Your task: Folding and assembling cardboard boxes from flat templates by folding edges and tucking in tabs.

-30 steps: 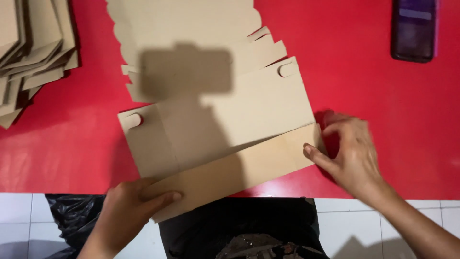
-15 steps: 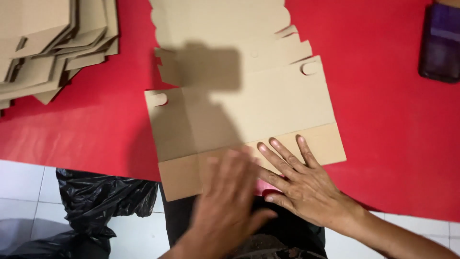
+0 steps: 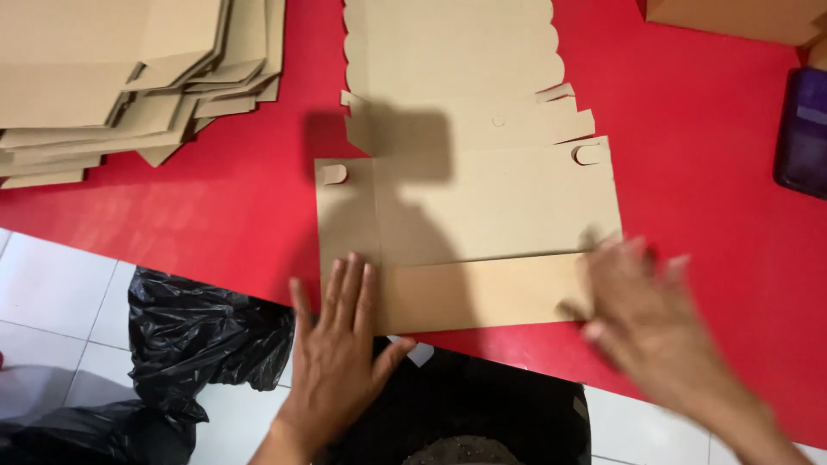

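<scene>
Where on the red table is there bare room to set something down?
Bare red table lies between the stack of flat cardboard and the box blank, and between the blank and the dark phone. The near edge is crowded by the left hand and right hand.

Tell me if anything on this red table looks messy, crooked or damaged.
Nothing looks damaged. The flat cardboard box blank lies slightly askew under the left hand and the blurred right hand. The stack of cardboard blanks at far left is fanned unevenly, with its edges out of line.
</scene>
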